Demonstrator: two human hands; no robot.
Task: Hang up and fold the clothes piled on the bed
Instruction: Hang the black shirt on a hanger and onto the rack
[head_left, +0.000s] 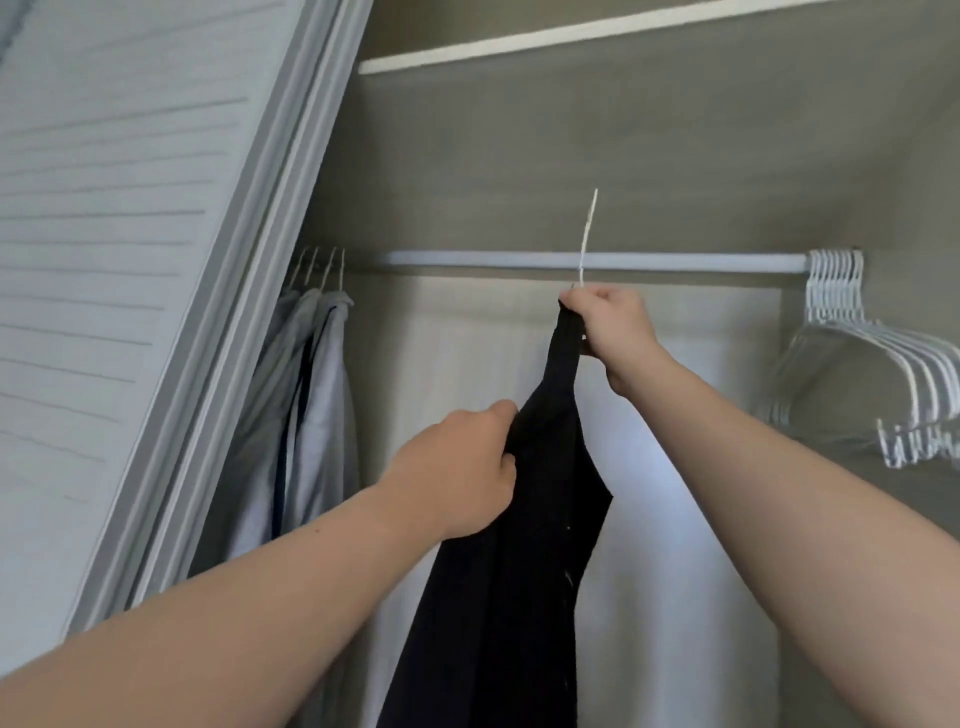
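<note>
The right hand (605, 332) is raised and closed tight round the narrow top of a black garment (519, 571), fingers curled over the bunched cloth. From the top of that fist the thin white hook of a hanger (587, 239) stands up, seen edge on; it crosses the closet rod (675, 261) and its tip rises above it, though whether it touches the rod cannot be told. Lower and to the left, the left hand (457, 473) grips the garment's left edge, thumb and fingers pinching a fold of the dark cloth. The garment hangs down between the two forearms and runs out of the bottom of the view.

The pale rod spans the closet just above the right hand. At its left end hang grey garments (311, 415) on thin hangers, one with a dark stripe down it. At its right end a bunch of white hangers (857, 338) is pressed close together. A light back panel (457, 353) shows behind the black cloth. A white shelf (571, 36) runs overhead, and a louvred door (104, 260) fills the left side.
</note>
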